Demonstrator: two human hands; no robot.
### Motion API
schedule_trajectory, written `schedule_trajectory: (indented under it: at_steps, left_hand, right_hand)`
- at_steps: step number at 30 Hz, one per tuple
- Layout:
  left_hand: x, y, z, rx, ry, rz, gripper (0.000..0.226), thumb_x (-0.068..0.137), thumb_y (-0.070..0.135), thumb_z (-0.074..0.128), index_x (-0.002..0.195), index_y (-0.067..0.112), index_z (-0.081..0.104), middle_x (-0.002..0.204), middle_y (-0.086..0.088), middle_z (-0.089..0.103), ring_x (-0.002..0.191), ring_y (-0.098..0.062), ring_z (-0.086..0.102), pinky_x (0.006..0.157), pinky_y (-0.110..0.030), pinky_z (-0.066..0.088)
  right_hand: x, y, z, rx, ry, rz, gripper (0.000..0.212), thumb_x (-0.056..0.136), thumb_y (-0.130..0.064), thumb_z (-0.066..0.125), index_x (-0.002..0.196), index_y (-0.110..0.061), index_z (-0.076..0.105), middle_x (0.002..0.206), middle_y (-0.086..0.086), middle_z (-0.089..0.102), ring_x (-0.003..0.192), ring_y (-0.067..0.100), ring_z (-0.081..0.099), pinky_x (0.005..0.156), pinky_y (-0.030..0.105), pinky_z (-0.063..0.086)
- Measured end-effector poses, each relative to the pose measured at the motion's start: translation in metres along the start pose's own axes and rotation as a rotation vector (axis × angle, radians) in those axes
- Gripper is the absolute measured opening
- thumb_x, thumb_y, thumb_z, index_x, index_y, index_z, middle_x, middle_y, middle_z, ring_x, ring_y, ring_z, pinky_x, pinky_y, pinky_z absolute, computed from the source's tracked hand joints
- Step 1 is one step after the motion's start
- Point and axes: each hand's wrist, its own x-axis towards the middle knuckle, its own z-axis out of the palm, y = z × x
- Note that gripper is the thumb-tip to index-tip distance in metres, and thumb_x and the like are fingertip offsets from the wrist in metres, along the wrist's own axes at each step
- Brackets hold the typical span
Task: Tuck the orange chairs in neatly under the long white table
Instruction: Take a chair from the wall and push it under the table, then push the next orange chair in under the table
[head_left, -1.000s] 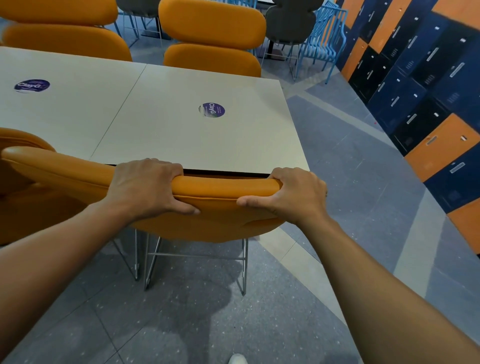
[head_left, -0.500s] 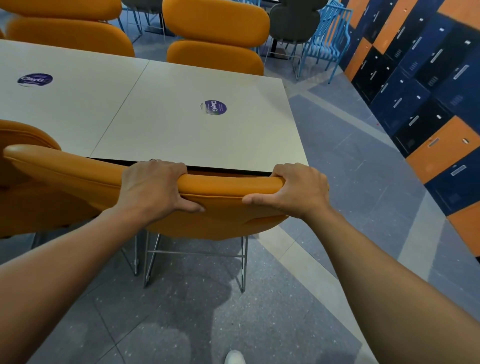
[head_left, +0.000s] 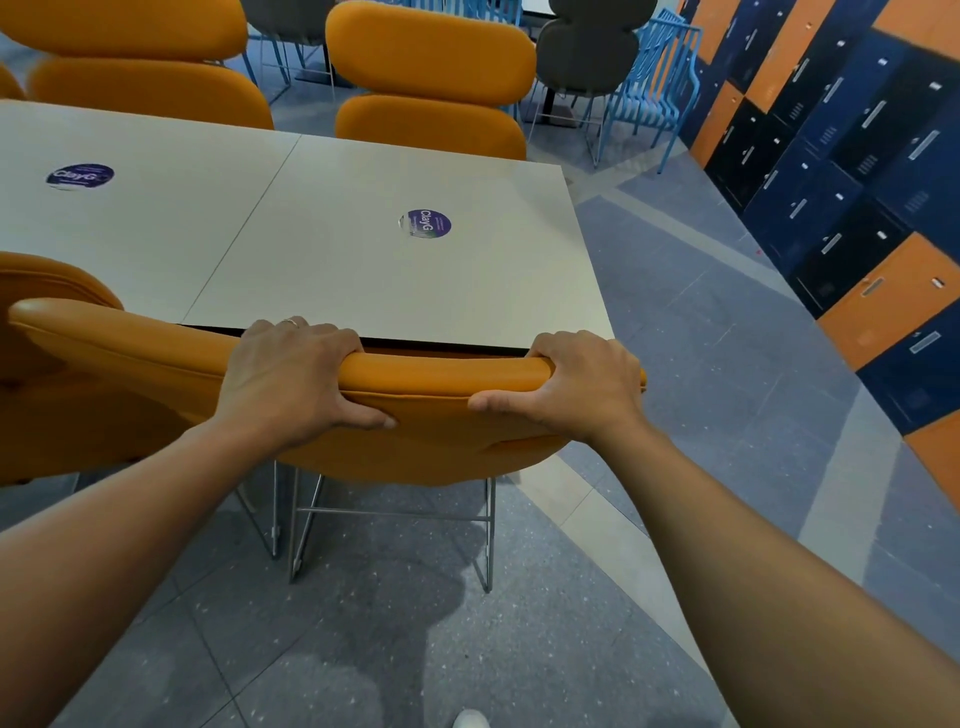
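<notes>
blue and orange lockers (head_left: 857, 218) line the right wall of a room with a grey speckled floor (head_left: 701, 322), and a long white table (head_left: 363, 270) made of joined panels fills the middle, each panel carrying a round purple sticker (head_left: 425, 224). on the far side two orange chairs (head_left: 431, 83) stand close against the table edge, with a grey chair (head_left: 587, 47) and a blue wire chair (head_left: 654, 78) behind them. on the near side a person holds the nearest orange chair (head_left: 441, 415) by the top of its backrest: the left hand (head_left: 291, 379) has its fingers curled over the front of the rim and its thumb pressed against the back, and the right hand (head_left: 582, 384) grips the right end the same way. this chair's backrest sits just at the near edge of the table, its metal legs (head_left: 389, 519) on the floor below, so it looks nearly pushed home. another orange chair (head_left: 47, 332) sits just beside it on the left. the step in hand seems to be the final push; next it likely needs a small straight shove, keeping the back parallel to the edge, then letting go.
</notes>
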Motion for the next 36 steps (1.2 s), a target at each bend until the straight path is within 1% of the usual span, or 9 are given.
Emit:
schedule_trajectory:
  at_steps: [6, 10, 14, 19, 24, 27, 29, 32, 36]
  left_hand:
    - [-0.009, 0.007, -0.003, -0.057, -0.011, -0.105, 0.093, 0.051, 0.093, 0.039, 0.116, 0.030, 0.060, 0.105, 0.001, 0.066, 0.103, -0.028, 0.056, 0.091, -0.048, 0.040]
    - [-0.021, 0.016, -0.001, -0.165, 0.021, -0.153, 0.082, 0.063, 0.081, 0.060, 0.127, 0.030, 0.053, 0.122, -0.004, 0.060, 0.118, -0.033, 0.050, 0.106, -0.053, 0.029]
    - [-0.034, 0.021, -0.002, -0.259, 0.085, -0.177, 0.072, 0.075, 0.066, 0.064, 0.134, 0.028, 0.049, 0.132, -0.005, 0.055, 0.129, -0.031, 0.043, 0.114, -0.053, 0.022]
    - [-0.052, 0.022, -0.012, -0.417, 0.174, -0.170, 0.054, 0.081, 0.048, 0.067, 0.129, 0.026, 0.054, 0.130, 0.000, 0.057, 0.123, -0.024, 0.048, 0.107, -0.051, 0.036]
    - [-0.076, 0.009, -0.023, -0.508, 0.308, -0.177, 0.032, 0.085, 0.032, 0.069, 0.115, 0.019, 0.066, 0.116, 0.002, 0.066, 0.108, -0.014, 0.052, 0.093, -0.035, 0.041]
    - [-0.098, -0.011, -0.027, -0.536, 0.306, -0.190, 0.026, 0.087, 0.031, 0.068, 0.111, 0.020, 0.069, 0.111, 0.002, 0.068, 0.108, -0.017, 0.056, 0.093, -0.038, 0.046]
    - [-0.139, -0.057, -0.031, -0.561, 0.292, -0.208, 0.024, 0.087, 0.031, 0.068, 0.110, 0.022, 0.069, 0.111, 0.004, 0.068, 0.108, -0.018, 0.057, 0.093, -0.040, 0.049]
    - [-0.167, -0.095, -0.024, -0.567, 0.286, -0.206, 0.024, 0.087, 0.028, 0.068, 0.110, 0.021, 0.068, 0.110, 0.005, 0.068, 0.104, -0.014, 0.058, 0.088, -0.029, 0.043]
    - [-0.183, -0.111, -0.022, -0.539, 0.296, -0.209, 0.023, 0.086, 0.027, 0.070, 0.108, 0.019, 0.069, 0.112, 0.002, 0.068, 0.099, -0.010, 0.054, 0.086, -0.030, 0.041]
  right_hand:
    - [-0.001, 0.001, 0.002, 0.020, -0.005, -0.010, 0.107, 0.046, -0.109, 0.013, 0.094, -0.031, 0.069, 0.089, -0.011, 0.068, 0.079, 0.012, 0.060, 0.078, 0.039, 0.053]
    - [-0.003, 0.002, 0.003, 0.015, -0.007, -0.025, 0.109, 0.048, -0.109, 0.012, 0.101, -0.032, 0.070, 0.094, -0.011, 0.070, 0.085, 0.013, 0.061, 0.082, 0.039, 0.051]
    - [-0.005, 0.003, 0.002, 0.024, -0.023, -0.041, 0.105, 0.052, -0.109, 0.016, 0.102, -0.033, 0.069, 0.096, -0.012, 0.069, 0.088, 0.013, 0.060, 0.085, 0.040, 0.049]
    - [-0.008, 0.002, -0.003, 0.089, -0.079, -0.049, 0.100, 0.057, -0.106, 0.020, 0.111, -0.036, 0.067, 0.104, -0.013, 0.070, 0.095, 0.013, 0.060, 0.092, 0.044, 0.047]
    - [-0.020, -0.021, -0.009, 0.274, -0.009, -0.178, 0.052, 0.088, -0.069, 0.052, 0.121, -0.033, 0.066, 0.119, -0.011, 0.067, 0.108, 0.011, 0.055, 0.099, 0.045, 0.044]
    - [-0.034, -0.058, -0.012, 0.353, 0.087, -0.264, 0.033, 0.094, -0.050, 0.059, 0.116, -0.028, 0.070, 0.113, -0.009, 0.068, 0.104, 0.009, 0.055, 0.093, 0.040, 0.048]
    - [-0.052, -0.123, -0.004, 0.367, 0.079, -0.314, 0.029, 0.095, -0.046, 0.060, 0.115, -0.029, 0.070, 0.111, -0.010, 0.068, 0.101, 0.007, 0.055, 0.088, 0.033, 0.048]
    - [-0.063, -0.171, 0.004, 0.353, -0.026, -0.349, 0.031, 0.095, -0.047, 0.059, 0.121, -0.031, 0.067, 0.112, -0.013, 0.067, 0.097, 0.003, 0.055, 0.081, 0.026, 0.048]
    - [-0.067, -0.186, 0.022, 0.289, -0.241, -0.308, 0.046, 0.094, -0.052, 0.059, 0.136, -0.034, 0.056, 0.126, -0.012, 0.062, 0.112, 0.009, 0.057, 0.091, 0.032, 0.052]
